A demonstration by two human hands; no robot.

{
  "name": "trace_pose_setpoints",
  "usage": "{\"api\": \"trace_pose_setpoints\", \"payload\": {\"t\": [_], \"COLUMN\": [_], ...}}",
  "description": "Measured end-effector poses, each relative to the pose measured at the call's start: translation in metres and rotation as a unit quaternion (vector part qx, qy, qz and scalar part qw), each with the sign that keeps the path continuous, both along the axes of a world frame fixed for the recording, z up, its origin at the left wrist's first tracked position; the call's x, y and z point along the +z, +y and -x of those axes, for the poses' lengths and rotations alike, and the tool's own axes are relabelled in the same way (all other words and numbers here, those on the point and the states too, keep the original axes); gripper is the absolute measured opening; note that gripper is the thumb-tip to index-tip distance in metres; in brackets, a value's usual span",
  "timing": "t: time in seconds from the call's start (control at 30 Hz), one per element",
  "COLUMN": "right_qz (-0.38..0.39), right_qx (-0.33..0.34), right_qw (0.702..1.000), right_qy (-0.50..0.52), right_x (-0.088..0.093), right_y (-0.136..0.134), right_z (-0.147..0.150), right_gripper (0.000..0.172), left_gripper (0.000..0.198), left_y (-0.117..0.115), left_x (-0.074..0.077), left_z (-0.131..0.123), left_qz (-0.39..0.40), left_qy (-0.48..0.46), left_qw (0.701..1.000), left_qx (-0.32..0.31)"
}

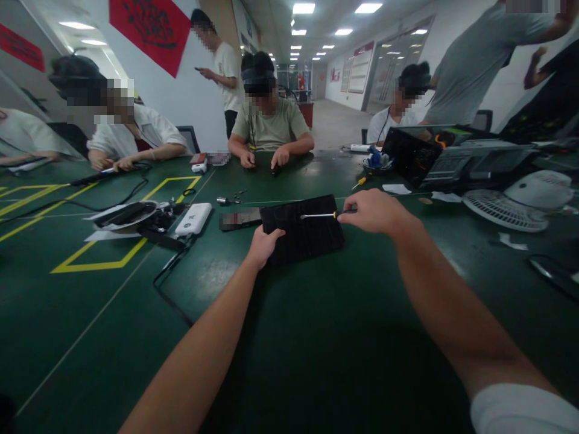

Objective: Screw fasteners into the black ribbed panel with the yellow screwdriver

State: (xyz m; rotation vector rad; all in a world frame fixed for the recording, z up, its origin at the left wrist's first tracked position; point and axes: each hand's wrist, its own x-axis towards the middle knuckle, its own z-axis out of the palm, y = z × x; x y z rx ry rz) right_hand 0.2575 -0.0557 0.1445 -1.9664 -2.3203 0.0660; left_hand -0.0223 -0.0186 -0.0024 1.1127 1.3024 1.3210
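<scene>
A flat black rectangular panel (312, 241) is tilted up above the green table in front of me. My left hand (263, 246) grips its left edge, thumb on the near face and the other fingers mostly out of sight. In my right hand (377, 211) is a screwdriver (321, 215), held by its dark handle with a yellow band. The metal shaft points left across the panel, its tip near the panel's upper middle. I cannot tell whether the tip touches a screw. Behind the panel's left side lies a dark flat object (239, 219), partly blurred.
Left of the panel are a white power bank (193, 219) with a cable and a round dark part (126, 215). A white fan head (520, 199), a yellow-handled screwdriver (360, 182) and a computer case (479, 160) stand at the right. Several people sit around the table (316, 337).
</scene>
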Motion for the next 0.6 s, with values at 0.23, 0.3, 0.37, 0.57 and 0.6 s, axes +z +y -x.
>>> {"api": "trace_pose_setpoints", "payload": {"t": [0.23,0.3,0.37,0.57,0.6], "right_qz": [0.010,0.014,0.013,-0.001,-0.003], "right_qx": [-0.037,-0.038,-0.038,-0.022,-0.021], "right_qw": [0.999,0.999,0.999,1.000,1.000], "right_qy": [0.005,0.004,0.006,0.013,0.014], "right_x": [0.0012,0.0028,0.0042,0.0052,0.0049], "right_y": [-0.0069,-0.0078,-0.0076,-0.0035,-0.0029], "right_z": [0.0038,0.0052,0.0058,0.0029,0.0021], "right_gripper": [0.042,0.042,0.040,0.034,0.034], "left_gripper": [0.039,0.038,0.038,0.036,0.036], "left_y": [0.0002,-0.0001,0.0005,0.0033,0.0034], "left_x": [0.0017,0.0019,0.0010,-0.0038,-0.0039], "left_z": [-0.0005,-0.0008,-0.0006,0.0015,0.0017], "left_qz": [0.001,-0.001,0.001,0.005,0.008], "left_qy": [-0.008,-0.009,-0.007,-0.003,-0.002], "left_qw": [1.000,1.000,1.000,1.000,1.000], "left_qx": [-0.008,-0.007,-0.006,-0.003,0.000]}}
